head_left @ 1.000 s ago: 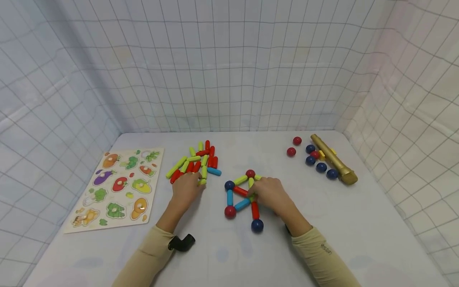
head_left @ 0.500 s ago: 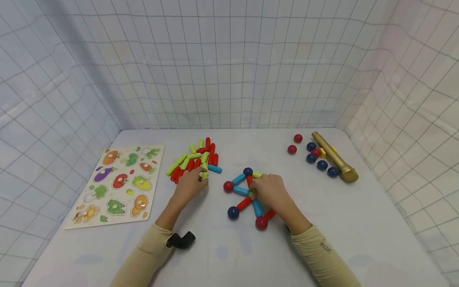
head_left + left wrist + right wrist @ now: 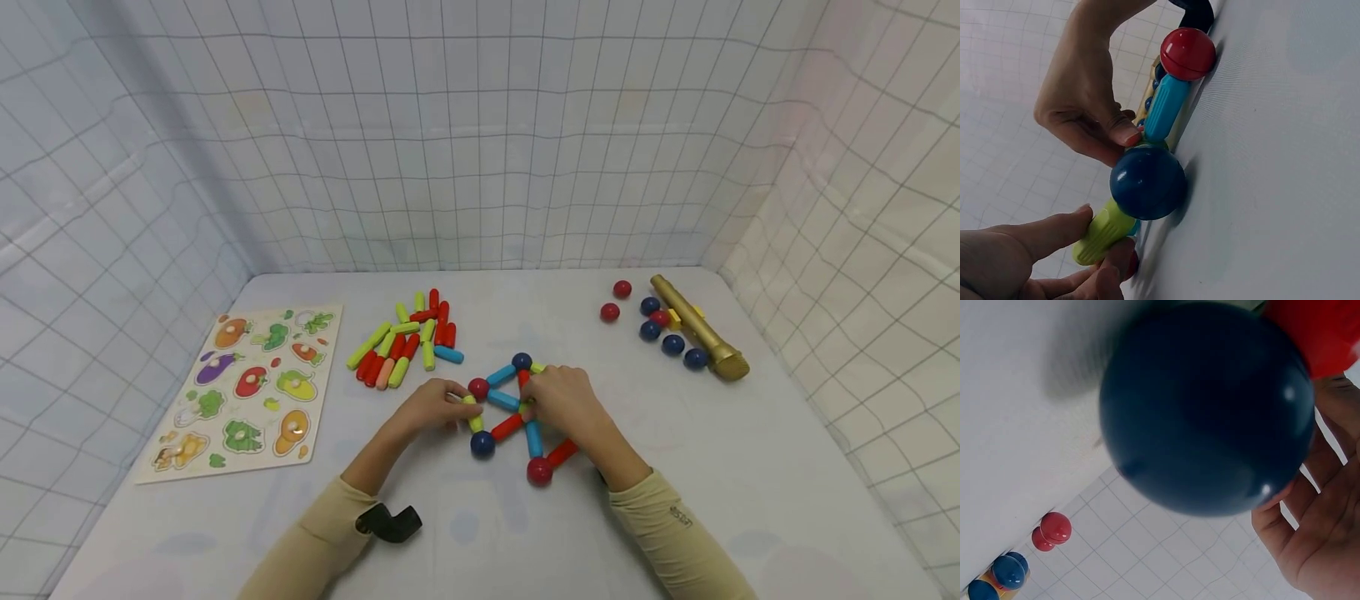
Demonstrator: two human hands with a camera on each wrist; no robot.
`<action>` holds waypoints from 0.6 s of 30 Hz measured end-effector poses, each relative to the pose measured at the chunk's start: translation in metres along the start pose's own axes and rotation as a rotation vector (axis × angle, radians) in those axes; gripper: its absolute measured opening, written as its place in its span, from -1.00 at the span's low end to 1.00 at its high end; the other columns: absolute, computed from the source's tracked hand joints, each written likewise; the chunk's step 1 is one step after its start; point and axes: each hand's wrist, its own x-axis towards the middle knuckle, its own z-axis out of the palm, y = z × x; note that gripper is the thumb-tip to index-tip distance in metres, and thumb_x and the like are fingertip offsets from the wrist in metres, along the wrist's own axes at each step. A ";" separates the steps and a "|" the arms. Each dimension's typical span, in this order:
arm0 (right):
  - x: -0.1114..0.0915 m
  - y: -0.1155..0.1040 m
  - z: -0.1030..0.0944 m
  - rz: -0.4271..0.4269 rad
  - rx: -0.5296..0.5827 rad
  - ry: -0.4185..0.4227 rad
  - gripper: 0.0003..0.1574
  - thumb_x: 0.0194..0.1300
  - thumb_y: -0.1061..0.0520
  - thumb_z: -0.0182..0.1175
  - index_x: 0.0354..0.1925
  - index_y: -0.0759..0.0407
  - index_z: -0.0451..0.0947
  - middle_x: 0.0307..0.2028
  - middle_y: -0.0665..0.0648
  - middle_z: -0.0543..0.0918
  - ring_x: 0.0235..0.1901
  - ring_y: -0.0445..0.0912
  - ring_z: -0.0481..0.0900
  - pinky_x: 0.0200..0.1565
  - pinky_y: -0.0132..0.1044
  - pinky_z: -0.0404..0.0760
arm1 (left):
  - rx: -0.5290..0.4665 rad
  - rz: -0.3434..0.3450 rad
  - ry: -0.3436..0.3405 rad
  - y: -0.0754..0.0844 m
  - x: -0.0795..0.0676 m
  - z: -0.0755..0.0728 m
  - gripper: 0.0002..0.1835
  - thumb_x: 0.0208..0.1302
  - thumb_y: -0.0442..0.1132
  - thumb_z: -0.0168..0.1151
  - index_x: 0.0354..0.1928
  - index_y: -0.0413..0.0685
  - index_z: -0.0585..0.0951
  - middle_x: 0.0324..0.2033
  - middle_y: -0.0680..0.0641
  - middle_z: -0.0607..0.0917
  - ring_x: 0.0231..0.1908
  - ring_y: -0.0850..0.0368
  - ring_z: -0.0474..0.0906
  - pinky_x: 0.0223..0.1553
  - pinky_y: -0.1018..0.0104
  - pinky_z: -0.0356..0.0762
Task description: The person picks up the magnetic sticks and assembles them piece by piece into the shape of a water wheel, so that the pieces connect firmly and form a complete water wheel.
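Observation:
My left hand (image 3: 431,406) pinches a yellow-green magnetic rod (image 3: 1105,234) between thumb and fingers. One end of this rod meets a dark blue ball (image 3: 1149,183) on a flat magnetic ball-and-rod frame; the other end lies near a red ball (image 3: 478,387). At the frame's centre, where blue rods (image 3: 504,400) and red rods (image 3: 507,427) come together, the fingers of my right hand (image 3: 566,402) grip a greenish piece, mostly hidden. A large dark blue ball (image 3: 1204,412) fills much of the right wrist view, in front of that hand's palm.
Left of the frame lies a pile of loose rods, including a blue rod (image 3: 448,354). A vegetable puzzle board (image 3: 330,367) is at far left. Loose red balls (image 3: 610,312), blue balls (image 3: 672,344) and a gold microphone-shaped toy (image 3: 697,327) lie at back right. Gridded white curtains surround the table.
The frame has been turned under my right hand, so its balls and rods stand elsewhere. My left hand has brought a yellow-green rod from the pile rightward to the frame's dark blue ball.

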 end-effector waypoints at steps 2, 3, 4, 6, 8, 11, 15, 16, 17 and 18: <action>0.000 0.000 0.000 -0.002 0.005 -0.001 -0.78 -0.01 -0.03 0.51 -0.34 -0.03 0.78 -0.52 -0.06 0.70 -0.54 -0.17 0.40 -0.49 -0.38 0.37 | 0.009 0.001 0.012 0.000 0.001 0.002 -0.62 0.20 0.00 0.36 -0.18 -0.20 0.69 -0.57 0.01 0.58 -0.42 0.14 0.47 -0.41 0.40 0.35; 0.000 0.000 0.000 -0.001 0.009 -0.003 -0.78 -0.01 -0.03 0.51 -0.34 -0.02 0.78 -0.52 -0.06 0.70 -0.54 -0.17 0.40 -0.49 -0.38 0.37 | 0.014 -0.001 0.018 -0.001 0.001 0.003 -0.64 0.20 0.02 0.35 -0.25 -0.19 0.71 -0.60 0.01 0.54 -0.41 0.14 0.44 -0.43 0.39 0.30; 0.000 0.000 0.000 -0.001 0.011 -0.006 -0.78 -0.01 -0.03 0.51 -0.34 -0.02 0.78 -0.52 -0.06 0.70 -0.54 -0.17 0.40 -0.49 -0.38 0.37 | 0.019 -0.005 0.023 -0.001 0.002 0.005 -0.64 0.20 0.03 0.35 -0.31 -0.17 0.73 -0.61 0.02 0.54 -0.41 0.15 0.42 -0.44 0.39 0.27; 0.000 0.000 0.000 -0.001 0.016 -0.012 -0.78 0.00 -0.03 0.51 -0.34 -0.01 0.78 -0.51 -0.06 0.70 -0.54 -0.17 0.41 -0.48 -0.38 0.38 | 0.031 -0.017 0.033 -0.003 0.003 0.008 -0.62 0.21 0.07 0.33 -0.40 -0.14 0.75 -0.62 0.04 0.56 -0.40 0.15 0.40 -0.45 0.38 0.23; -0.001 0.000 -0.001 -0.003 0.015 -0.014 -0.78 0.00 -0.03 0.51 -0.33 -0.01 0.78 -0.51 -0.05 0.71 -0.53 -0.18 0.41 -0.47 -0.39 0.39 | 0.043 -0.029 0.042 -0.004 0.004 0.011 -0.61 0.22 0.10 0.31 -0.39 -0.11 0.77 -0.61 0.05 0.64 -0.39 0.15 0.42 -0.45 0.38 0.24; -0.001 0.000 -0.001 -0.013 0.011 -0.010 -0.77 0.00 -0.03 0.51 -0.33 -0.01 0.78 -0.50 -0.05 0.71 -0.53 -0.19 0.42 -0.46 -0.39 0.41 | 0.071 -0.028 0.060 -0.005 0.005 0.015 -0.60 0.24 0.12 0.28 -0.37 -0.08 0.78 -0.59 0.05 0.70 -0.39 0.15 0.44 -0.44 0.39 0.25; -0.001 0.000 0.000 -0.046 0.012 -0.003 -0.76 0.00 -0.03 0.51 -0.31 -0.01 0.79 -0.48 -0.06 0.73 -0.52 -0.20 0.44 -0.46 -0.41 0.43 | 0.095 -0.022 0.097 -0.004 0.006 0.020 -0.59 0.26 0.11 0.26 -0.40 -0.09 0.77 -0.62 0.04 0.67 -0.44 0.15 0.44 -0.47 0.40 0.26; 0.000 0.000 0.000 -0.056 0.019 -0.006 -0.76 0.01 -0.03 0.50 -0.30 -0.01 0.79 -0.47 -0.06 0.74 -0.51 -0.20 0.45 -0.45 -0.40 0.43 | 0.101 -0.021 0.107 -0.004 0.006 0.021 -0.59 0.26 0.12 0.26 -0.40 -0.09 0.77 -0.62 0.04 0.66 -0.45 0.16 0.44 -0.47 0.41 0.26; 0.000 0.001 0.001 -0.063 0.027 -0.009 -0.76 0.02 -0.03 0.50 -0.29 -0.02 0.79 -0.46 -0.06 0.74 -0.51 -0.20 0.46 -0.45 -0.40 0.44 | 0.105 -0.021 0.117 -0.004 0.006 0.021 -0.58 0.26 0.12 0.26 -0.40 -0.10 0.77 -0.61 0.04 0.65 -0.46 0.16 0.44 -0.48 0.41 0.27; 0.000 0.001 0.001 -0.072 0.034 -0.015 -0.76 0.02 -0.04 0.49 -0.28 -0.02 0.79 -0.45 -0.06 0.75 -0.50 -0.20 0.46 -0.44 -0.40 0.45 | 0.111 -0.021 0.127 -0.004 0.006 0.022 -0.58 0.26 0.13 0.26 -0.38 -0.11 0.77 -0.61 0.04 0.64 -0.46 0.16 0.44 -0.49 0.42 0.28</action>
